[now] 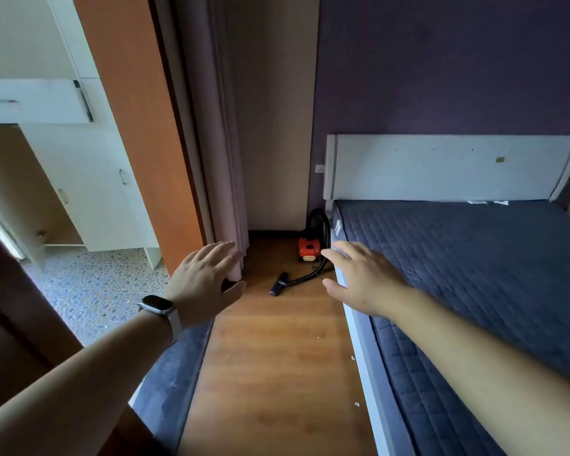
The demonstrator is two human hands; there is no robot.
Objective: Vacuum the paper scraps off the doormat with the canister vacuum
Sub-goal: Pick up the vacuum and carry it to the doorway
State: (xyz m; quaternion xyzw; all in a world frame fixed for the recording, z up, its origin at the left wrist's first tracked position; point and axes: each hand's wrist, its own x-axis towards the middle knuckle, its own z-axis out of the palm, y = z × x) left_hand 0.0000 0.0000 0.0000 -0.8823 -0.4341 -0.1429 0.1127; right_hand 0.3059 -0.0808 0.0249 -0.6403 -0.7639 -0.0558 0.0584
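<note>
Vacuum (309, 250), 12 o'clock: parked beside bed (474, 258), unused. Left hand (204, 281), right hand (359, 281): empty, fingers spread, outstretched, likely to fetch it.

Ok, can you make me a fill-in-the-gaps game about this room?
1. The vacuum has a ___ body.
2. The watch sits on the ___ wrist.
3. The nozzle lies on the ___.
4. The left hand and right hand hold ___.
Missing words: red, left, floor, nothing.
</note>
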